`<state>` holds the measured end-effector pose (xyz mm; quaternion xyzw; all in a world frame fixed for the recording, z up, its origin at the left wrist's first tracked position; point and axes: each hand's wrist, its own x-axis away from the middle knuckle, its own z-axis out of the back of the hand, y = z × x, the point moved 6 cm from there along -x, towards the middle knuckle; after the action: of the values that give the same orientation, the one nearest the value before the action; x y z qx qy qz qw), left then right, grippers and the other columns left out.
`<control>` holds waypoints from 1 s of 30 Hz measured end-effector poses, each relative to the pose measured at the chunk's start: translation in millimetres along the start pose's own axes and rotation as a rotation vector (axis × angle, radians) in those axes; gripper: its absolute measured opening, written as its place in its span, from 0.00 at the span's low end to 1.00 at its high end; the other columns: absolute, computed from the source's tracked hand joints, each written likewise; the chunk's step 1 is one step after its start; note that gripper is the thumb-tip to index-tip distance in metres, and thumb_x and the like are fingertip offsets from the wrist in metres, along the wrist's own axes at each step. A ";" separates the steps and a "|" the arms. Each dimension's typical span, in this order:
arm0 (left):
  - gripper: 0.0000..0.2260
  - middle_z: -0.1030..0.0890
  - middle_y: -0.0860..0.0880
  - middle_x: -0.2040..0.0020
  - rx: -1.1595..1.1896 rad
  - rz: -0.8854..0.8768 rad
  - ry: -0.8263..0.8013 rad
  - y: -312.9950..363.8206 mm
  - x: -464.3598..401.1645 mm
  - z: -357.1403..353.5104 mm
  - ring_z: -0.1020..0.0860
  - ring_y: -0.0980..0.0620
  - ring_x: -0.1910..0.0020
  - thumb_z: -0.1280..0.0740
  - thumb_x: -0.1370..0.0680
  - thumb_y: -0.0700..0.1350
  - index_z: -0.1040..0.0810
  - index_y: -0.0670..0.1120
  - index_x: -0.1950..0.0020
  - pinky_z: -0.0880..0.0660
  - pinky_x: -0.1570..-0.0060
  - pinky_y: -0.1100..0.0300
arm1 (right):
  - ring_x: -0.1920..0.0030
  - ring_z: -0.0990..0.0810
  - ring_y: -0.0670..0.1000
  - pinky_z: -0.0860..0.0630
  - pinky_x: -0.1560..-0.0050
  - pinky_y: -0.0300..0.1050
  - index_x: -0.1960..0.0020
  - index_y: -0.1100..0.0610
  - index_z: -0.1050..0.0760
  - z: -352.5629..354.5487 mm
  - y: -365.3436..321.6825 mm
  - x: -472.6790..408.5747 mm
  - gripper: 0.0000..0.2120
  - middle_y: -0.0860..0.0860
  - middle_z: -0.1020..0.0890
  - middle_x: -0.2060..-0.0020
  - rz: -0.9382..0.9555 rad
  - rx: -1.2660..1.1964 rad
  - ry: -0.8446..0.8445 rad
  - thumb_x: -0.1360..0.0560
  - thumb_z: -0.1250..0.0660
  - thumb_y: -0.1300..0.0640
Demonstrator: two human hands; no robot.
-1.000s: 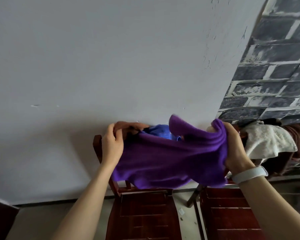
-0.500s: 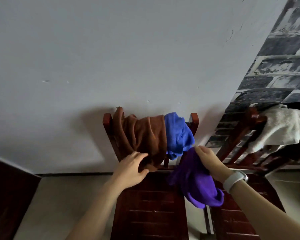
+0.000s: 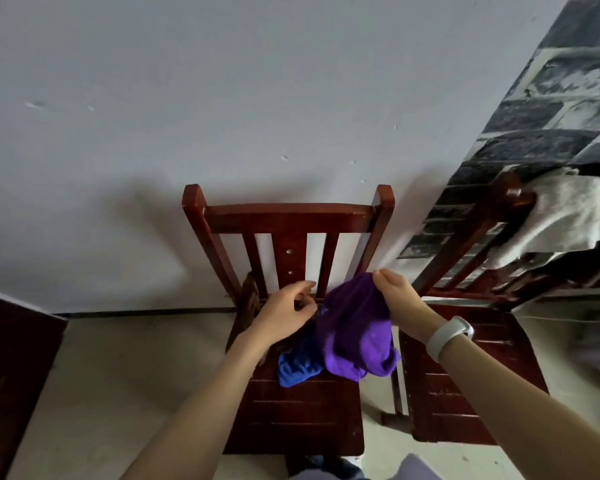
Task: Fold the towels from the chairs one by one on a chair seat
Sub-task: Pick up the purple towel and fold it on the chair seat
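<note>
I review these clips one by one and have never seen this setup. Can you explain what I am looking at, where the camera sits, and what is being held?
There is no machine: a person wears a camera on the head, looking forward and down at their own arms. The right hand grips a purple towel above the seat of the middle chair. A blue towel lies crumpled on that seat. The left hand reaches in beside them; what it touches is hard to tell. On the chair at the right a white towel hangs over the backrest.

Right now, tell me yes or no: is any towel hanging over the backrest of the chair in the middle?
No, the middle chair's backrest is bare; the purple towel and blue towel are down at the seat.
</note>
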<state>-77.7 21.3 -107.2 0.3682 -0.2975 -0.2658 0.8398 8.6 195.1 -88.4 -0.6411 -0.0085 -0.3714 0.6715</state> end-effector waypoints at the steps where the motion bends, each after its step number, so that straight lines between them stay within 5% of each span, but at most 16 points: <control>1: 0.26 0.30 0.54 0.33 0.048 0.005 -0.046 -2.1 5.2 -11.0 0.32 0.56 0.34 0.34 0.25 0.47 0.36 0.52 0.29 0.35 0.39 0.62 | 0.62 0.27 0.52 0.30 0.54 0.49 0.63 0.57 0.30 -2.3 -3.1 4.1 0.15 0.54 0.27 0.67 0.001 -0.031 -0.043 0.20 0.45 0.58; 5: 0.35 0.34 0.63 0.37 0.355 0.067 -0.187 1.0 21.2 -36.8 0.35 0.63 0.38 0.28 0.30 0.49 0.42 0.56 0.28 0.37 0.39 0.63 | 0.56 0.22 0.54 0.25 0.47 0.50 0.58 0.59 0.27 -11.5 -22.6 19.0 0.12 0.57 0.22 0.61 -0.011 -0.221 -0.275 0.20 0.45 0.58; 7: 0.24 0.27 0.58 0.41 0.444 0.075 -0.185 3.1 23.7 -39.2 0.28 0.59 0.41 0.29 0.28 0.45 0.33 0.52 0.34 0.31 0.45 0.68 | 0.58 0.18 0.49 0.21 0.54 0.43 0.56 0.58 0.25 -7.5 -38.4 21.6 0.12 0.53 0.18 0.63 0.041 -0.308 -0.332 0.20 0.44 0.57; 10: 0.06 0.21 0.49 0.47 0.489 0.076 -0.076 15.1 23.5 -31.2 0.22 0.52 0.47 0.36 0.23 0.45 0.26 0.49 0.46 0.28 0.53 0.67 | 0.55 0.19 0.48 0.22 0.53 0.44 0.53 0.53 0.23 22.7 -54.3 7.4 0.10 0.50 0.18 0.59 0.170 -0.282 -0.048 0.21 0.42 0.53; 13: 0.04 0.20 0.51 0.49 0.623 0.146 0.030 25.9 24.1 -23.1 0.21 0.54 0.51 0.39 0.21 0.48 0.26 0.54 0.50 0.26 0.55 0.67 | 0.57 0.24 0.49 0.28 0.56 0.45 0.53 0.52 0.27 54.0 -25.1 4.5 0.10 0.54 0.22 0.53 0.129 -0.023 0.271 0.21 0.45 0.50; 15: 0.04 0.20 0.52 0.48 0.686 0.189 0.046 29.2 24.3 -22.7 0.21 0.55 0.50 0.40 0.21 0.51 0.27 0.56 0.49 0.25 0.52 0.63 | 0.58 0.24 0.51 0.29 0.57 0.47 0.54 0.53 0.26 48.8 28.4 12.0 0.16 0.56 0.22 0.53 -0.111 0.011 0.152 0.21 0.47 0.44; 17: 0.05 0.22 0.55 0.47 0.656 0.201 0.019 31.9 25.2 -25.1 0.23 0.56 0.49 0.42 0.21 0.54 0.29 0.59 0.47 0.27 0.46 0.58 | 0.49 0.22 0.52 0.30 0.48 0.51 0.47 0.55 0.24 22.6 74.7 29.1 0.26 0.54 0.19 0.50 -0.340 -0.034 -0.127 0.24 0.49 0.37; 21: 0.19 0.28 0.48 0.34 0.539 0.222 -0.026 35.2 29.0 -33.9 0.28 0.49 0.37 0.43 0.21 0.55 0.36 0.53 0.30 0.34 0.34 0.51 | 0.45 0.22 0.51 0.26 0.46 0.48 0.41 0.54 0.24 -15.5 78.9 32.4 0.23 0.52 0.19 0.46 -0.349 -0.295 -0.291 0.24 0.45 0.40; 26: 0.28 0.39 0.50 0.28 0.385 0.258 -0.058 23.6 40.9 -29.2 0.37 0.48 0.30 0.46 0.22 0.59 0.50 0.53 0.25 0.42 0.35 0.60 | 0.39 0.25 0.55 0.32 0.34 0.54 0.39 0.57 0.26 -31.0 77.7 31.7 0.19 0.55 0.22 0.41 -0.460 -0.347 -0.333 0.22 0.43 0.46; 30: 0.25 0.40 0.59 0.42 0.282 0.226 -0.074 26.2 49.2 -23.7 0.41 0.69 0.45 0.49 0.21 0.57 0.48 0.50 0.26 0.52 0.47 0.76 | 0.39 0.26 0.57 0.32 0.35 0.52 0.35 0.62 0.30 -35.6 94.5 40.2 0.18 0.59 0.23 0.39 -0.553 -0.352 -0.326 0.23 0.41 0.56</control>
<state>-21.7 14.8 -85.0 0.4365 -0.4020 -0.1387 0.7929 69.3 135.3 -155.9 -0.7711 -0.2245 -0.4278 0.4147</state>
